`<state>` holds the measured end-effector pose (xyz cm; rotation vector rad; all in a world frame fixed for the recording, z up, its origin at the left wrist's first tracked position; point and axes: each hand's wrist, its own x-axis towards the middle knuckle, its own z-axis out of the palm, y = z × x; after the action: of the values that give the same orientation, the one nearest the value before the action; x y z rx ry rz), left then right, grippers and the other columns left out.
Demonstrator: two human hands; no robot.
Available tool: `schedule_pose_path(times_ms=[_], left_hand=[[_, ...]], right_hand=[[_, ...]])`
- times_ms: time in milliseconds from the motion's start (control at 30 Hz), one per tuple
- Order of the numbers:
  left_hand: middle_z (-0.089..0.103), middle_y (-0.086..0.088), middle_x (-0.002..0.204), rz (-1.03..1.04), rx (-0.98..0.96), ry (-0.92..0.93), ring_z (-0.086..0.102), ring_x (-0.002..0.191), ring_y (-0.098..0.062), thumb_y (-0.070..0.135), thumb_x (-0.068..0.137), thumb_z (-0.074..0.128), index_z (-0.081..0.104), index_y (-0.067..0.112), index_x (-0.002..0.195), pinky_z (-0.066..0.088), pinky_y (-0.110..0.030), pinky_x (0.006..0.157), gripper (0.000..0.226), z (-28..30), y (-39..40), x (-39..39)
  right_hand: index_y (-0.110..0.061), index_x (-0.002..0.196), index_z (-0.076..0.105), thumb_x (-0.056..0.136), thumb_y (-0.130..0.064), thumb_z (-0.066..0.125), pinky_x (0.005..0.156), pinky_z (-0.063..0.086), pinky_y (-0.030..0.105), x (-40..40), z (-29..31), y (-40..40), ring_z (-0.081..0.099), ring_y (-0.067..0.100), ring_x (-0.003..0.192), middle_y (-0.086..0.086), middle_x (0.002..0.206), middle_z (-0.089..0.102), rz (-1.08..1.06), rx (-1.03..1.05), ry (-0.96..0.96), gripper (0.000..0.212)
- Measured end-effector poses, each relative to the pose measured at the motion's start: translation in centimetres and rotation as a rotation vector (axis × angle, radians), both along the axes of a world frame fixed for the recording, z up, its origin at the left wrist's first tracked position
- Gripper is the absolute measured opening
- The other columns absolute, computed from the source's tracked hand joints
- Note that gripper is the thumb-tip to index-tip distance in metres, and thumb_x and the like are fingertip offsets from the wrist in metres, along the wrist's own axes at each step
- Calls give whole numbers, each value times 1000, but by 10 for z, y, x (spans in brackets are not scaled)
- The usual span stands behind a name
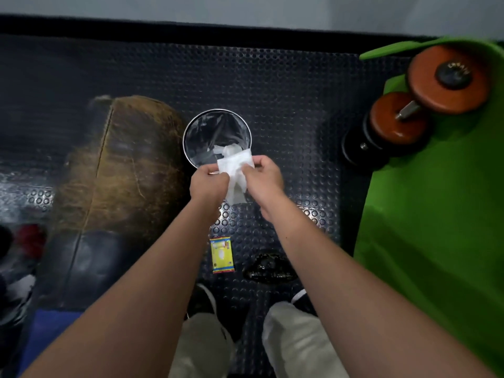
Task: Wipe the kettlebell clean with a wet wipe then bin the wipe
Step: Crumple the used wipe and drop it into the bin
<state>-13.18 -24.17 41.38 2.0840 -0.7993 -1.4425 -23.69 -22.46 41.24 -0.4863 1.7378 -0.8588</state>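
A green mat [436, 214] covers the floor on the right. The bin [191, 132] stands just beyond both hands. Left hand [208, 182] and right hand [263, 177] pinch the wipe [234, 166] with curled fingers [246, 167] over its near rim. The kettlebell [268, 266] lies near the feet.

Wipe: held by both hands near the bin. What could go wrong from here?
1. The wipe hangs over the near rim of the bin, not its middle; released now, it might drop on the mat.
2. Left hand and right hand both pinch it; uneven release may leave it clinging to one.
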Motion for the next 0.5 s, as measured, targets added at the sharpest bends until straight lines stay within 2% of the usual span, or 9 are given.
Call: schedule_pose_path(times_ms=[100, 167, 200, 233, 300, 333, 433, 500], left_hand=[[75, -4, 92, -5, -4, -79, 72, 85, -24, 10, 69, 59, 69, 23, 94, 60, -37, 79, 29, -11, -15, 12], [75, -2, 92, -39, -14, -136, 71, 85, -20, 8, 76, 62, 69, 23, 91, 59, -33, 80, 23, -23, -32, 18], [75, -1, 93, -47, -22, -164, 70, 85, -18, 8, 78, 62, 70, 21, 93, 58, -30, 79, 22, -33, -43, 22], [74, 0, 94, -59, -24, -186, 69, 86, -17, 8, 80, 62, 72, 19, 97, 56, -27, 77, 22, -45, -54, 27], [72, 2, 95, -102, -25, -214, 67, 87, -15, 8, 81, 62, 72, 17, 100, 52, -23, 74, 23, -75, -81, 34], [71, 2, 95, -109, -28, -212, 67, 87, -15, 8, 82, 62, 72, 17, 100, 53, -24, 75, 22, -89, -94, 36], [70, -1, 97, -182, -4, -220, 68, 89, -20, 5, 83, 60, 71, 18, 99, 58, -30, 79, 23, -148, -136, 41], [72, -6, 100, -234, 26, -231, 70, 93, -26, 4, 81, 58, 72, 18, 97, 59, -36, 82, 25, -188, -161, 43]], right_hand=[[-18, 108, 68, 93, -20, 60, 81, 60, 43, 10, -11, -16, 71, 25, 87, 4, 95, 74, 48, 40, 73, 17], [-18, 110, 69, 92, -22, 61, 84, 60, 45, 15, -25, -30, 71, 25, 89, 3, 99, 74, 67, 37, 117, 20], [-17, 112, 69, 93, -21, 61, 86, 60, 41, 17, -34, -40, 71, 23, 89, 3, 103, 74, 77, 31, 140, 21], [-15, 114, 70, 94, -20, 61, 84, 60, 32, 18, -44, -51, 69, 20, 85, 3, 106, 74, 93, 24, 162, 22], [-15, 118, 70, 96, -18, 61, 67, 53, 10, 20, -69, -78, 65, 12, 76, 2, 111, 72, 127, 22, 234, 23], [-15, 118, 71, 97, -17, 61, 67, 52, 8, 22, -82, -92, 66, 13, 78, 2, 112, 72, 147, 21, 278, 24], [-17, 114, 73, 96, -15, 61, 90, 58, 32, 31, -131, -135, 71, 26, 98, 8, 115, 72, 238, 47, 406, 22], [-15, 117, 71, 95, -12, 59, 93, 56, 34, 34, -164, -160, 68, 29, 107, 10, 121, 69, 309, 90, 505, 25]])
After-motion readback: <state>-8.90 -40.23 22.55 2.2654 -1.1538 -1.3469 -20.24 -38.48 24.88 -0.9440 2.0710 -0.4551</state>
